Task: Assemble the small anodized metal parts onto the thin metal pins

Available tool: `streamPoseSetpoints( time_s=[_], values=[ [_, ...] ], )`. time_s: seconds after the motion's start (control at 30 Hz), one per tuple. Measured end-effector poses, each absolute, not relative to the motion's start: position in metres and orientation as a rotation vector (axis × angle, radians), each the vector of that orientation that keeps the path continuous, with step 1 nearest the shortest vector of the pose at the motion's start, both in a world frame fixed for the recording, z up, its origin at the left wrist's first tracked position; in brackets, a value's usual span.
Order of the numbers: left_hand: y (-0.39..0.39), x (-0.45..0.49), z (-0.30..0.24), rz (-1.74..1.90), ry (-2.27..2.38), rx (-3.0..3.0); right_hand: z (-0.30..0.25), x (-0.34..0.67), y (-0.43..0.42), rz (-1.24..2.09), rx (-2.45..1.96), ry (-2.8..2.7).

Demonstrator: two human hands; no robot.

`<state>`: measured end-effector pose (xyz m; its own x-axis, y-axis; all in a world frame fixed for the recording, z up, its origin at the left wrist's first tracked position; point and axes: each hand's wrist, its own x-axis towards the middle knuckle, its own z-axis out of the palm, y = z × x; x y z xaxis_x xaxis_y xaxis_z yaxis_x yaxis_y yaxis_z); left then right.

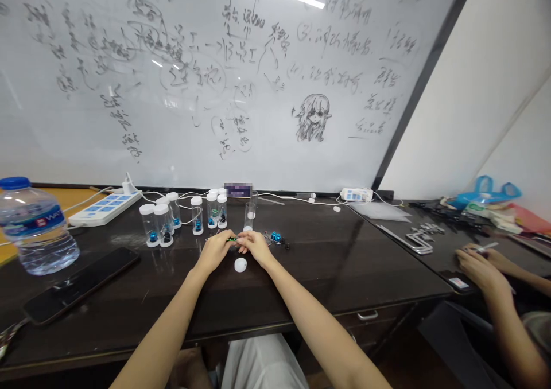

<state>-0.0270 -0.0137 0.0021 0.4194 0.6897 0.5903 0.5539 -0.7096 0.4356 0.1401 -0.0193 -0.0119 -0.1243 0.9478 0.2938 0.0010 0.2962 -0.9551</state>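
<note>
My left hand (217, 247) and my right hand (253, 244) meet over the dark table (344, 263), fingers pinched together on a small dark part with a green spot (232, 239). A white cap (240, 264) lies just in front of them. An uncapped clear vial (249, 216) stands right behind them. A small blue part and thin wire bits (276, 238) lie to the right of my right hand. Several capped clear vials with blue and black parts inside (172, 218) stand to the back left.
A water bottle (32, 226) and a black phone (81, 284) lie at the left, a white power strip (105, 205) behind them. Another person's hands (480, 263) work at the right beside metal hex keys (419, 240) and a blue bag (488, 193). A whiteboard rises behind.
</note>
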Motion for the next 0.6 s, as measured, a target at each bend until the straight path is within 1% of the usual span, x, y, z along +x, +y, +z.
streamPoseSetpoints(
  time_s=[0.6],
  values=[
    [-0.013, -0.0258, 0.0012, 1.157, 1.06, 2.495, -0.0097, 0.1392, -0.0213, 1.007, -0.956, -1.452]
  ],
)
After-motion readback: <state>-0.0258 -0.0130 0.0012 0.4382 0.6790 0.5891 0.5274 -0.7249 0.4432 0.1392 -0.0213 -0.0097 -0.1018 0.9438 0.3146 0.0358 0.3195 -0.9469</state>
